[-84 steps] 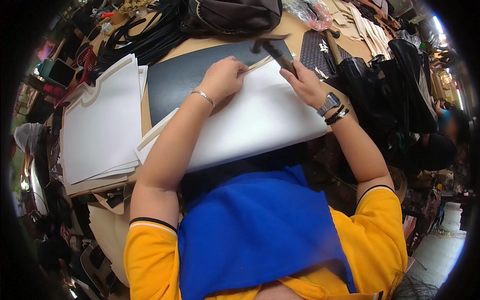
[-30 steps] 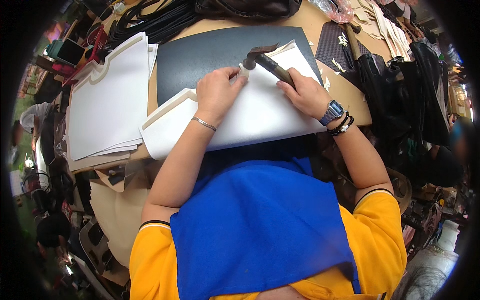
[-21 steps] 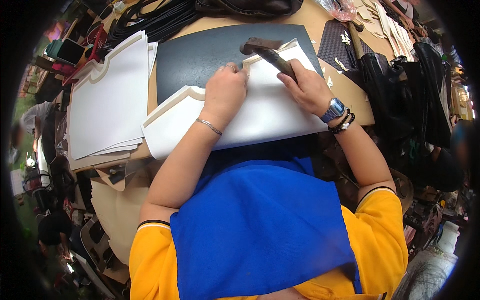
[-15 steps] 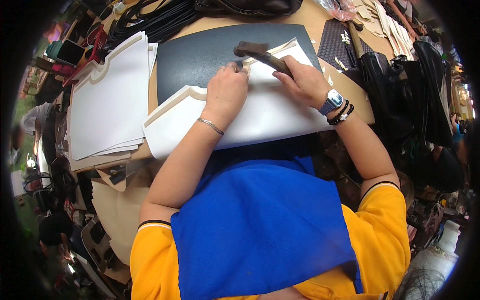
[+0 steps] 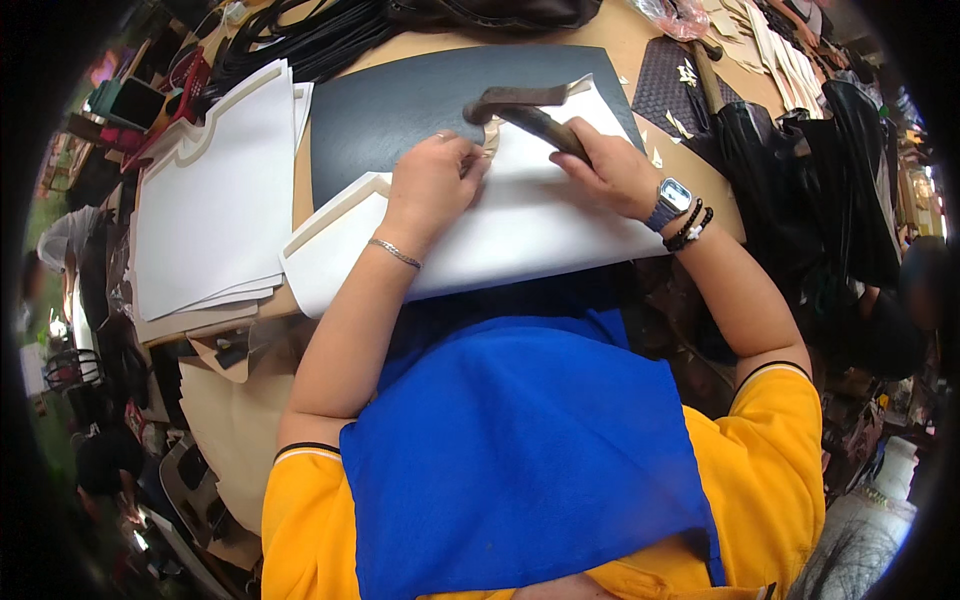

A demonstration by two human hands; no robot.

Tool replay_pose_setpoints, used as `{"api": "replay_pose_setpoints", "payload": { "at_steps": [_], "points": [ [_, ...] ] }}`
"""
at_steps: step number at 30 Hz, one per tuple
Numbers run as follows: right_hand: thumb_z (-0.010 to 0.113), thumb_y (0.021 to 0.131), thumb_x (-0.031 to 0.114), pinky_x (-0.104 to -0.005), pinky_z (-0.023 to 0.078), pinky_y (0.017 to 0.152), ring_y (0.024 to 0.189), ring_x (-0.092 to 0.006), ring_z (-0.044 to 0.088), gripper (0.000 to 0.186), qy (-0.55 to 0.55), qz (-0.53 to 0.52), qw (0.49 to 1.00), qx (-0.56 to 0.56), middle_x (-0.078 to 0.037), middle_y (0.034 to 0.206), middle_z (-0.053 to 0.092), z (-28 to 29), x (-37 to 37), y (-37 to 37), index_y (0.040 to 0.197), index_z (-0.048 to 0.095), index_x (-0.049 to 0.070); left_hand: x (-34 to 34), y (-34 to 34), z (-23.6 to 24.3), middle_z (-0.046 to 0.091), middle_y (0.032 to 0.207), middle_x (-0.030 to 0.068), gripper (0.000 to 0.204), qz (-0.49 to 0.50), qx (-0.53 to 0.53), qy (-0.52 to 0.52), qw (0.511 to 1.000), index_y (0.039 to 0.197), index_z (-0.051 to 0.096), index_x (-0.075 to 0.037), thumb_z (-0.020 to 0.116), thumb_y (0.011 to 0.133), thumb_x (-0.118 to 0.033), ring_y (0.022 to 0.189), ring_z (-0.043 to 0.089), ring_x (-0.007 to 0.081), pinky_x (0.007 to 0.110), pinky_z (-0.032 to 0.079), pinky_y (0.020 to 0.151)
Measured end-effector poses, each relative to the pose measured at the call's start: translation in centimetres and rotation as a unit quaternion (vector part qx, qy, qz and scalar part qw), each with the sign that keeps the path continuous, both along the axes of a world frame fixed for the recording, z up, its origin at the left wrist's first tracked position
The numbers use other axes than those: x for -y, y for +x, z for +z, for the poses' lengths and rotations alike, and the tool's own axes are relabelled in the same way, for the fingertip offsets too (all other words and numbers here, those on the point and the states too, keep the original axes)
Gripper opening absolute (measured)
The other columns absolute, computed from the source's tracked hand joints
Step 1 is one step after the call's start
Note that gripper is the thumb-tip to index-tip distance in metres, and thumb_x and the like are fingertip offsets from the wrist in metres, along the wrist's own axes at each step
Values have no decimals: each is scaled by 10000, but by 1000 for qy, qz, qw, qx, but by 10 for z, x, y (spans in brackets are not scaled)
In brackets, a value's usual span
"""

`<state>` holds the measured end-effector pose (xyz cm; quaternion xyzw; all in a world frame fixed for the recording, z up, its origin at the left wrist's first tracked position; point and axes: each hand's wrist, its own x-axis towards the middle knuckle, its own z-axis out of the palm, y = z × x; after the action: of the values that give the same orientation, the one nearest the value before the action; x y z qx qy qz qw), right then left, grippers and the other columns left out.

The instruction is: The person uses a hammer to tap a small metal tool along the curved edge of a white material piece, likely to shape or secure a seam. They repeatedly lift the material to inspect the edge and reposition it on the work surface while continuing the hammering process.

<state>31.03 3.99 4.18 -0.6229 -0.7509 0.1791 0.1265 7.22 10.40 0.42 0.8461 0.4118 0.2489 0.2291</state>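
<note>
My right hand (image 5: 618, 172) is wrapped round the wooden handle of a hammer (image 5: 538, 124). The hammer's dark metal head is over the notched far edge of a white sheet (image 5: 540, 225) with a beige border. Beside that notch, my left hand (image 5: 428, 182) rests on the sheet with its fingers curled together. Whatever lies between those fingertips, if anything, is hidden. Underneath the sheet is a dark grey board (image 5: 400, 105).
A stack of similar white sheets (image 5: 220, 220) lies at the left, near a red basket (image 5: 192, 85). Black strips (image 5: 300, 45) are heaped at the far left. Black leather-like pieces (image 5: 770, 190) hang over the right side, by another wooden handle (image 5: 708, 80) and pale scraps.
My left hand has shifted a little left and toward me, away from the notch, uncovering more of the beige edge. The hammer's head has turned and dropped slightly closer to the sheet.
</note>
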Motion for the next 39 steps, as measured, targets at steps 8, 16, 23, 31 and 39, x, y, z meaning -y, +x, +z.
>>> {"api": "replay_pose_setpoints", "payload": {
  "at_steps": [8,16,23,31,39],
  "points": [
    [529,978,345,-502,464,684,762,-438,616,313,-44,-3,999,17,-241,791,627,9,0,-1,1017,477,39,2,-9,8,708,928,141,202,9,-9,-45,999,936,736,-42,725,830,-214,836,692,277,352,529,783],
    [534,982,335,-480,449,658,732,-417,605,299,-22,10,1000,-14,-224,751,610,18,6,-7,1011,483,41,6,-21,1,671,821,47,145,-53,-73,150,985,833,733,-113,726,826,-257,743,636,213,340,398,724],
    [530,984,318,-460,466,665,760,-402,621,284,62,-4,998,12,-222,781,622,22,7,-6,1026,499,39,-7,-23,1,695,876,74,130,-75,-19,24,997,833,726,-94,712,850,-222,799,668,247,346,485,740],
    [526,982,327,-481,468,662,721,-436,617,305,5,-51,998,28,-258,755,622,-8,2,25,1022,473,29,1,28,10,704,922,127,230,32,-36,-99,994,908,730,-69,681,850,-286,838,676,314,409,521,795],
    [535,981,351,-442,450,622,676,-375,606,317,-11,-20,997,79,-205,711,594,11,13,12,1011,511,36,10,16,-11,678,841,100,252,-48,-82,191,977,941,716,-55,725,819,-275,794,667,302,395,534,739]
  ]
}}
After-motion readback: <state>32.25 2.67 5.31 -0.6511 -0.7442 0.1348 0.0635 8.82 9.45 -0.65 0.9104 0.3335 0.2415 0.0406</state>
